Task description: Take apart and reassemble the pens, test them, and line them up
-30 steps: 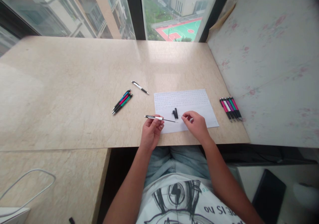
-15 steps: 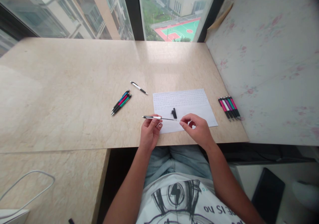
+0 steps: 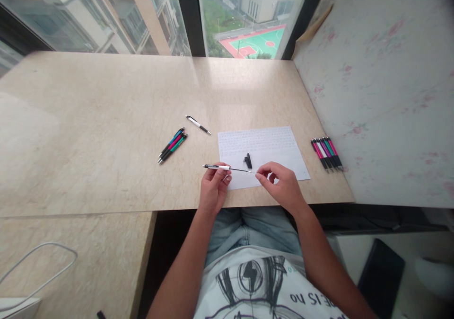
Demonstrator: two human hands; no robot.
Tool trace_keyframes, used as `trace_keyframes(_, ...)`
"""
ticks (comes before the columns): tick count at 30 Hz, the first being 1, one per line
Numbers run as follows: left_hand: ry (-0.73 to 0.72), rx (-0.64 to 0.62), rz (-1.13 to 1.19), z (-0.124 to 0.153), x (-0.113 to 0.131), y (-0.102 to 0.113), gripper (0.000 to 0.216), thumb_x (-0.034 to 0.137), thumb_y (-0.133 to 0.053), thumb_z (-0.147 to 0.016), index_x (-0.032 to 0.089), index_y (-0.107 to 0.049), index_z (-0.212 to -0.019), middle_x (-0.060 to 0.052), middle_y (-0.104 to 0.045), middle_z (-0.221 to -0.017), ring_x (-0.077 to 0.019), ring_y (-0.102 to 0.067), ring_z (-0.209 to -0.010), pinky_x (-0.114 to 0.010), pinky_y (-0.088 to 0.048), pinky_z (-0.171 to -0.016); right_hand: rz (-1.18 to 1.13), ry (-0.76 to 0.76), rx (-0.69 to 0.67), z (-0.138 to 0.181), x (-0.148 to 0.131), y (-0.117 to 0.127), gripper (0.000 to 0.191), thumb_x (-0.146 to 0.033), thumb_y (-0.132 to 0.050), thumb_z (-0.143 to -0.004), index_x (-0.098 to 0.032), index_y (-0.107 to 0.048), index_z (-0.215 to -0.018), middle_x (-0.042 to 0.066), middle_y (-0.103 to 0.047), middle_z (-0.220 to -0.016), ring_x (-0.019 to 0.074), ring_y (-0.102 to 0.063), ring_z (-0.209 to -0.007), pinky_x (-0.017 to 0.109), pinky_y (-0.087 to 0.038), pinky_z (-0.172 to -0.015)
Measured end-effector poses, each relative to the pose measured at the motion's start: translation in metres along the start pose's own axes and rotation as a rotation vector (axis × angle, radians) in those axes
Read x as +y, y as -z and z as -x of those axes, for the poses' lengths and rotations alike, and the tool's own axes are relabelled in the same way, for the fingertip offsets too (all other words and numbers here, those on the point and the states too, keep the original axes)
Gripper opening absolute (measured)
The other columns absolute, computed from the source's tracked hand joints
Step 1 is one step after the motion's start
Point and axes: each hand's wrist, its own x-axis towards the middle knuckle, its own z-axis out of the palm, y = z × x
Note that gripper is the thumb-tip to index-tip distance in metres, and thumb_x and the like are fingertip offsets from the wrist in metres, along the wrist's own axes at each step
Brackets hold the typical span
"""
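Observation:
Between the thumb and fingers of my left hand [image 3: 213, 189] is a white and black pen [image 3: 210, 167], held level over the front of the paper. Its thin dark refill [image 3: 240, 170] sticks out bare to the right. My right hand [image 3: 280, 182] is pinched closed just past the refill's tip; anything in that pinch is too small to make out. Black pen parts [image 3: 248, 161], including a grip piece, lie on the written sheet of paper [image 3: 262, 141] just beyond the refill.
Left of the paper lie a white and black pen [image 3: 198, 125] and a group of coloured pens [image 3: 172, 146]. A row of several pens [image 3: 326, 154] sits near the wall at right. The table's front edge [image 3: 184, 208] runs close below my hands.

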Motion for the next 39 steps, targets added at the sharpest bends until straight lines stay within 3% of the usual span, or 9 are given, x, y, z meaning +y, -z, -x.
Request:
trace_keyframes(17,-0.020,-0.020,-0.070,0.003,0.000,-0.005,0.020,0.026,-0.082,-0.077,0.016,-0.074,-0.092,-0.005,-0.071,-0.090,-0.0092,-0.065,-0.075,-0.019,-0.049,-0.067,0.145,0.068,-0.039,-0.004,-0.009,-0.002,0.007,-0.019,-0.060,-0.089,-0.022,-0.063,-0.083,0.003,-0.067,-0.080,0.0168,-0.061,-0.072,0.029,-0.047,-0.061)
trace_keyframes(29,0.013,-0.031,-0.033,0.002,0.001,-0.002,0.023,0.026,-0.083,-0.075,0.017,-0.073,-0.093,-0.005,-0.072,-0.092,-0.0099,-0.066,-0.075,-0.020,-0.050,-0.068,0.098,0.078,-0.068,-0.006,-0.008,-0.017,0.003,-0.020,-0.061,-0.089,-0.021,-0.063,-0.090,0.003,-0.065,-0.084,0.0163,-0.061,-0.073,0.028,-0.047,-0.061)
trace_keyframes(35,0.028,-0.015,0.017,0.002,0.002,-0.001,0.023,0.026,-0.083,-0.074,0.017,-0.073,-0.093,-0.005,-0.072,-0.090,-0.0089,-0.065,-0.074,-0.019,-0.050,-0.067,0.255,0.023,-0.109,-0.008,0.021,-0.021,0.030,-0.016,-0.060,-0.086,-0.022,-0.063,-0.115,0.006,-0.066,-0.098,0.0192,-0.061,-0.078,0.036,-0.052,-0.080)
trace_keyframes(39,0.031,-0.015,0.018,0.001,0.002,-0.001,0.023,0.026,-0.083,-0.075,0.017,-0.073,-0.094,-0.005,-0.072,-0.091,-0.0090,-0.065,-0.074,-0.019,-0.050,-0.067,0.397,0.008,-0.098,-0.015,0.038,-0.024,0.050,-0.014,-0.056,-0.085,-0.021,-0.056,-0.134,0.012,-0.061,-0.109,0.0266,-0.061,-0.099,0.041,-0.052,-0.090)
